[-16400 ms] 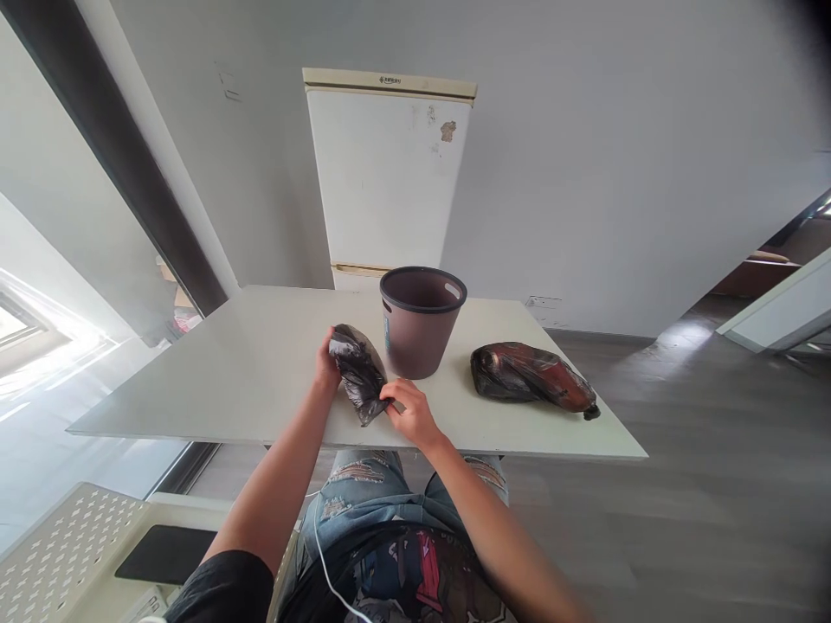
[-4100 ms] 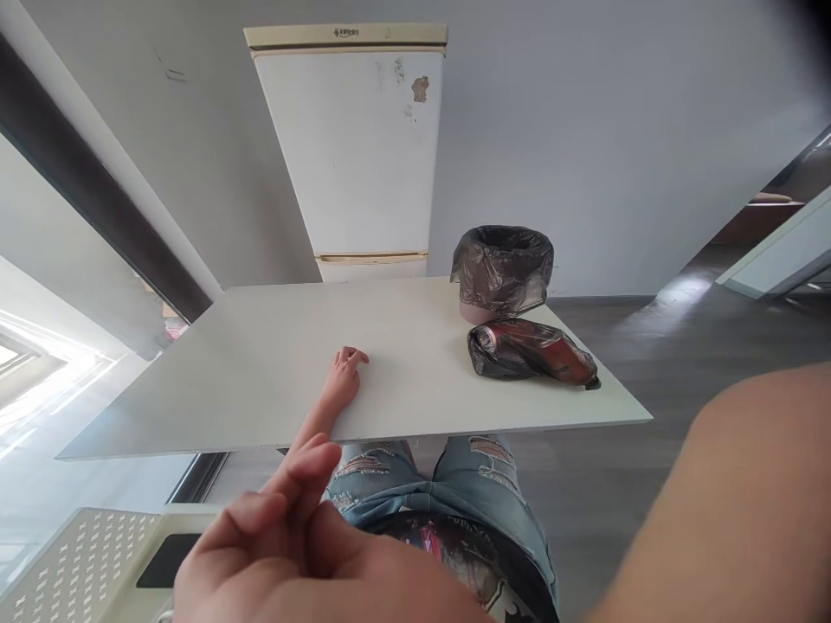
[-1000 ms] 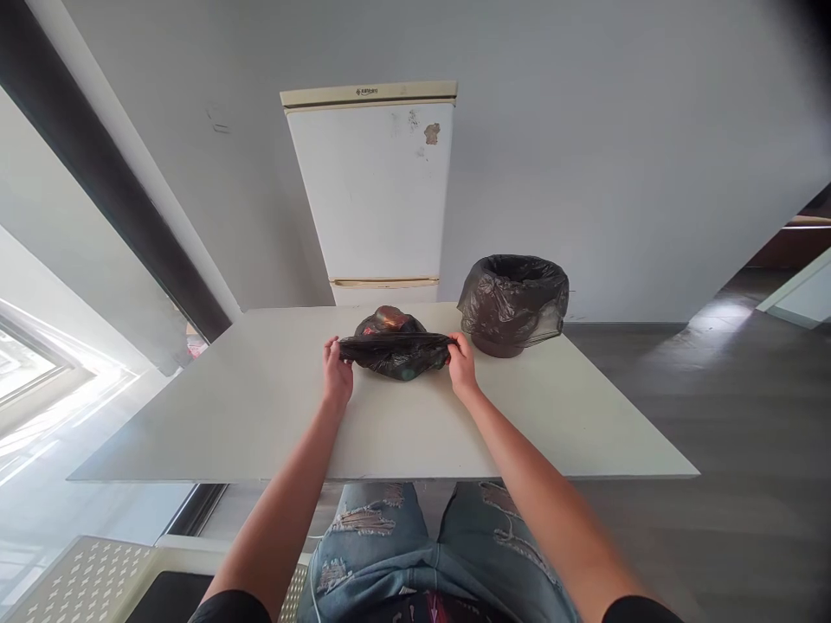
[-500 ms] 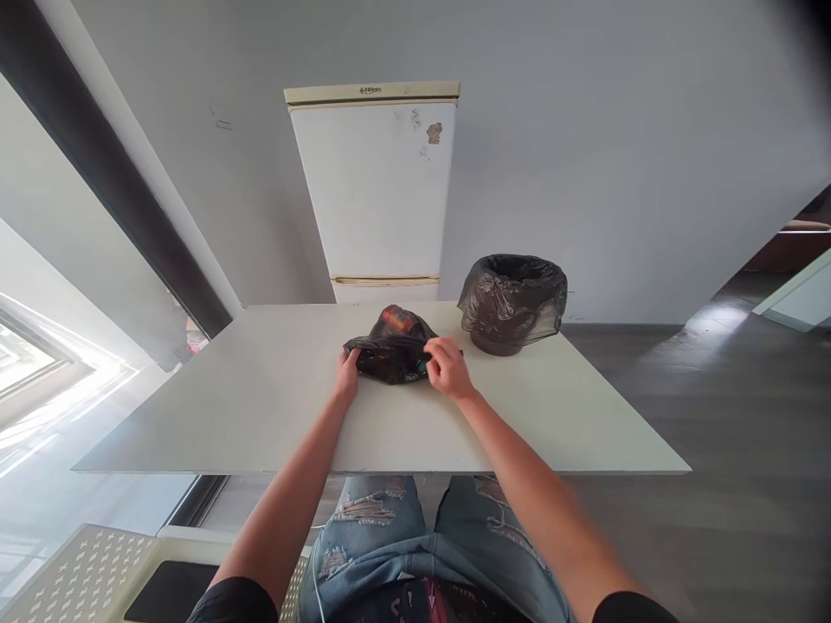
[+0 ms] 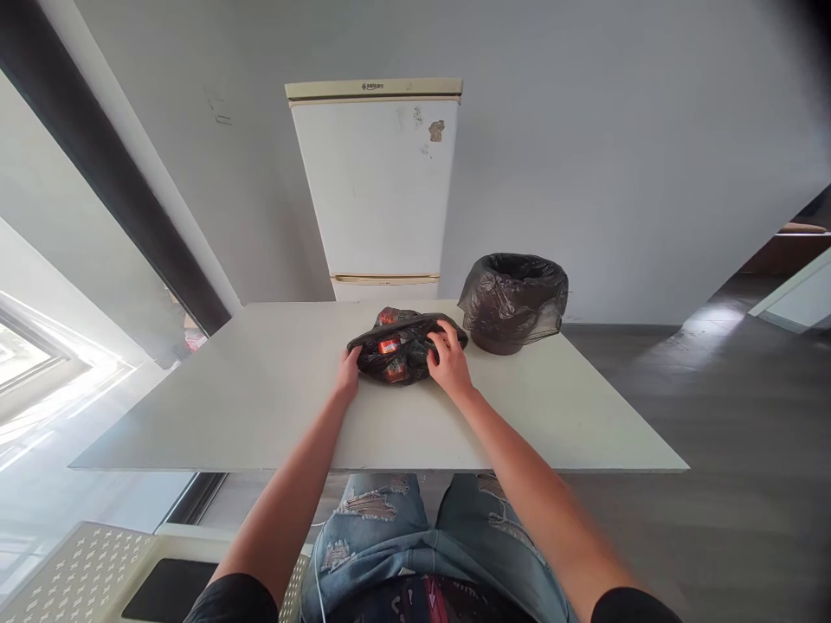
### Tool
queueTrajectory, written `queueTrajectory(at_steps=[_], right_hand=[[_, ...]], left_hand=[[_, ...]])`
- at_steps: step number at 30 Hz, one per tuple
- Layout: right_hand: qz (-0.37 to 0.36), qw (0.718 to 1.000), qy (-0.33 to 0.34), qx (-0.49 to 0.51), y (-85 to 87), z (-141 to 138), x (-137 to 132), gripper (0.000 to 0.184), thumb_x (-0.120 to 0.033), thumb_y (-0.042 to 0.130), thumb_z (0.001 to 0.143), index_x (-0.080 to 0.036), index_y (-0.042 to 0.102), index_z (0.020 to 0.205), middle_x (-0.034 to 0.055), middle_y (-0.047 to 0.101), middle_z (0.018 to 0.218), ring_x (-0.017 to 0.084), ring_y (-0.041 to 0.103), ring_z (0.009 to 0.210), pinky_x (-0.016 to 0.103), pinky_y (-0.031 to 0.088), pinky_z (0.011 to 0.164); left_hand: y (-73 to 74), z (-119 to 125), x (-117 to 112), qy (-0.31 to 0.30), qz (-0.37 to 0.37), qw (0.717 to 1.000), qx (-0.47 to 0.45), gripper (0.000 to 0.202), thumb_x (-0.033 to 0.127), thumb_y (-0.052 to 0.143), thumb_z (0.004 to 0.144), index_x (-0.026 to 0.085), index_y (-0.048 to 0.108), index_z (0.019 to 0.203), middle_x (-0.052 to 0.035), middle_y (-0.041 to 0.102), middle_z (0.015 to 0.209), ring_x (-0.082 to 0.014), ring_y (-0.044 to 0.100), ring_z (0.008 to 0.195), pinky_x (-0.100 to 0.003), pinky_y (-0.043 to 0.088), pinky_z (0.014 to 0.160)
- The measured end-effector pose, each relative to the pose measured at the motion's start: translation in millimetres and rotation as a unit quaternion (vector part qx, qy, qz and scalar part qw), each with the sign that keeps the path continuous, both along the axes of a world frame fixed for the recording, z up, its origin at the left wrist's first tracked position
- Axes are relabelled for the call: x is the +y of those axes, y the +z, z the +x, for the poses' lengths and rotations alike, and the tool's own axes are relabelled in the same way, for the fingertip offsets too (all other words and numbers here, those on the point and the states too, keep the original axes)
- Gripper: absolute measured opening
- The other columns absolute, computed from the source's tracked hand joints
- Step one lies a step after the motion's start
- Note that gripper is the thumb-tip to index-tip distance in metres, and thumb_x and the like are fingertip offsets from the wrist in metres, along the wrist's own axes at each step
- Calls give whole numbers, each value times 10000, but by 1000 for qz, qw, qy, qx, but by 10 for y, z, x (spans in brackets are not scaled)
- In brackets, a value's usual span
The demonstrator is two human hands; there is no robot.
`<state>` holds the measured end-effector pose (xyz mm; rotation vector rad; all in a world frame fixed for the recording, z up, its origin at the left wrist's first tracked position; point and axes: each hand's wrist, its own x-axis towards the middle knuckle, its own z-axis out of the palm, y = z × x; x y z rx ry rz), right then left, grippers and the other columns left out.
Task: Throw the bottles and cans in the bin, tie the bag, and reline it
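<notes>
A thin black plastic bag [image 5: 415, 329] lies on the white table [image 5: 260, 389] with its mouth spread towards me. Red-and-orange packaged items [image 5: 388, 346] show in the opening and through the film; what they are I cannot make out. My left hand [image 5: 349, 370] pinches the bag's left edge, thumb on top. On the opposite side my right hand [image 5: 449, 359] has its fingers curled over the bag's right rim, slightly apart. Right of the bag stands a brown bin [image 5: 497, 343] lined with another black bag [image 5: 519, 298], whose edge folds over the outside.
Behind the table stands a white fridge [image 5: 376, 190] against the grey wall. At lower left, beside my legs, is a light plastic stand [image 5: 84, 562] with a dark flat object [image 5: 169, 590] on it. The table's front edge runs just before my legs.
The bag's mouth is wider and more red packaging shows inside. My right hand has loosened from a tight pinch, its fingers now more spread over the right rim. My left hand keeps its place.
</notes>
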<state>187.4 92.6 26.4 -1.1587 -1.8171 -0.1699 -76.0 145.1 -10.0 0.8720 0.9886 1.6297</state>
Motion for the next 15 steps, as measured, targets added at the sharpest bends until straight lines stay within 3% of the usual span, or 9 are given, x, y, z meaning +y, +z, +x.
queueTrajectory(at_steps=[2, 4, 7, 10, 13, 15], right_hand=[[-20, 1000, 21, 3, -20, -22, 1, 212, -158, 541, 949, -193, 673, 1112, 183, 621, 1275, 289, 668, 1075, 440, 530, 947], [-71, 995, 68, 5, -36, -43, -10, 116, -223, 615, 940, -223, 661, 1046, 113, 649, 1109, 250, 671, 939, 395, 546, 863], [-126, 976, 177, 10, -33, -58, -53, 156, -278, 664, 924, -240, 651, 1075, 57, 665, 1040, 200, 651, 820, 347, 548, 808], [-140, 963, 228, 22, -1, -64, -122, 207, -277, 633, 933, -241, 654, 1136, 24, 671, 927, 171, 607, 724, 322, 530, 768], [-185, 947, 259, 50, 58, -63, -192, 271, -327, 661, 918, -236, 665, 1173, -11, 645, 796, 148, 536, 618, 290, 494, 668], [-243, 917, 306, 77, 118, -50, -221, 268, -397, 661, 934, -223, 694, 1136, -19, 642, 740, 142, 535, 606, 274, 481, 644]], left_hand=[[21, 18, -26, -12, -2, 1000, 8, 253, 368, 816, 764, 206, 720, 933, -23, 743, 932, -201, 684, 880, -290, 531, 759], [52, 29, -55, -30, 14, 999, 22, 215, 358, 802, 776, 215, 700, 900, 0, 716, 886, -188, 662, 853, -272, 517, 737], [103, 40, -94, -46, 42, 996, 62, 139, 325, 742, 809, 218, 657, 833, 19, 652, 804, -159, 603, 773, -240, 476, 672], [146, 57, -125, -44, 49, 994, 92, 92, 264, 727, 792, 215, 661, 833, 18, 639, 795, -153, 574, 753, -229, 461, 667], [173, 78, -144, -41, 67, 990, 119, 182, 169, 754, 725, 221, 685, 886, 17, 660, 831, -162, 579, 788, -233, 467, 711], [183, 85, -147, -47, 82, 984, 148, 271, 84, 750, 673, 220, 698, 902, 14, 673, 848, -170, 584, 809, -243, 469, 747]])
